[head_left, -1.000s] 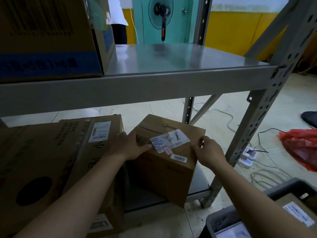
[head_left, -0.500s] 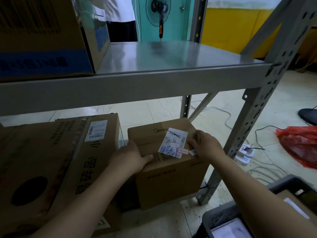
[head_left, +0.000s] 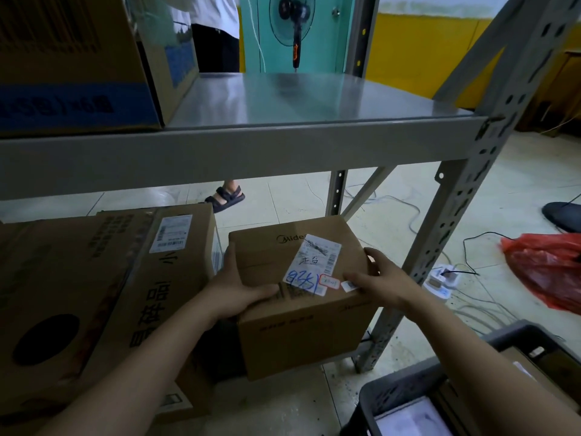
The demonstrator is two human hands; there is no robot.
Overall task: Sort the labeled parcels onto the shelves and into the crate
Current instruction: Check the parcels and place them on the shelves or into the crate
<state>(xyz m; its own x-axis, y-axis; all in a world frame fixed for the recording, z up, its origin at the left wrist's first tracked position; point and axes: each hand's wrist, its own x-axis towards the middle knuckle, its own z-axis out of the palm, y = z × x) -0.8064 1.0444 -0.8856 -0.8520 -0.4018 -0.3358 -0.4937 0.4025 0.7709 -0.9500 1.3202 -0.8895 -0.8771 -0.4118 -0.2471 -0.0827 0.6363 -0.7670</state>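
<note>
Midea parcel point(head_left: 301, 309) now squared up on the lower shelf beside a larger carton point(head_left: 103, 291), left hand point(head_left: 232, 291) gripping its corner, right hand point(head_left: 382, 283) fingers loosened on top.

A small brown cardboard parcel point(head_left: 301, 297) sits on the lower shelf, just right of a larger brown cardboard box point(head_left: 125, 278). Above, a grey metal shelf point(head_left: 283, 102) carries another cardboard carton point(head_left: 78, 58) at left. A dark plastic crate point(head_left: 408, 391) stands on the floor, lower right.
</note>
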